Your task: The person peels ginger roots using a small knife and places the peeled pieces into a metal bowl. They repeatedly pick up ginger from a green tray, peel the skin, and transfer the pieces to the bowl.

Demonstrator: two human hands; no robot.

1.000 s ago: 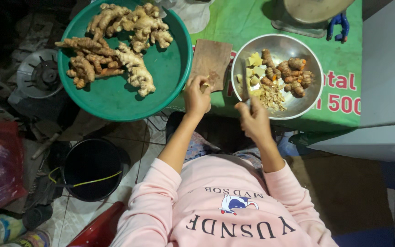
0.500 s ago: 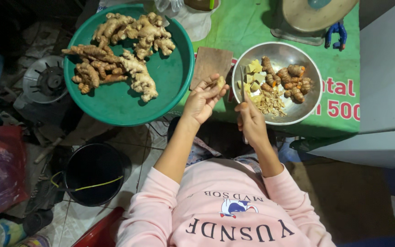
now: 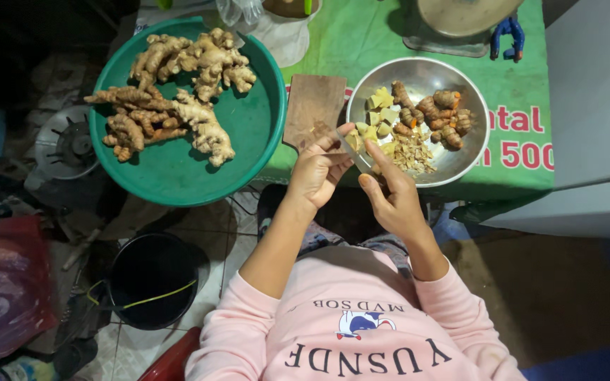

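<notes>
My left hand [image 3: 317,171] is closed around a pale yellow piece of peeled ginger [image 3: 354,141] at the near rim of a steel bowl [image 3: 469,152]. My right hand [image 3: 392,195] sits close beside it, gripping a small knife [image 3: 353,156] whose thin blade lies against the piece. The bowl holds cut yellow ginger chunks [image 3: 381,113], orange-brown turmeric roots [image 3: 441,115] and a heap of peelings [image 3: 411,154]. A small wooden cutting board [image 3: 313,107] lies between the bowl and a big green basin [image 3: 171,180] piled with whole ginger roots [image 3: 178,92].
Everything rests on a green printed cloth [image 3: 517,169]. A weighing scale [image 3: 460,21] and a plastic bag [image 3: 277,32] stand at the far edge. On the floor to the left are a black bucket [image 3: 151,279], a stove burner [image 3: 68,141] and a red bag [image 3: 1,289].
My two hands have drawn closer together at the bowl's near rim. The left hand has dropped slightly from the cutting board toward the right hand.
</notes>
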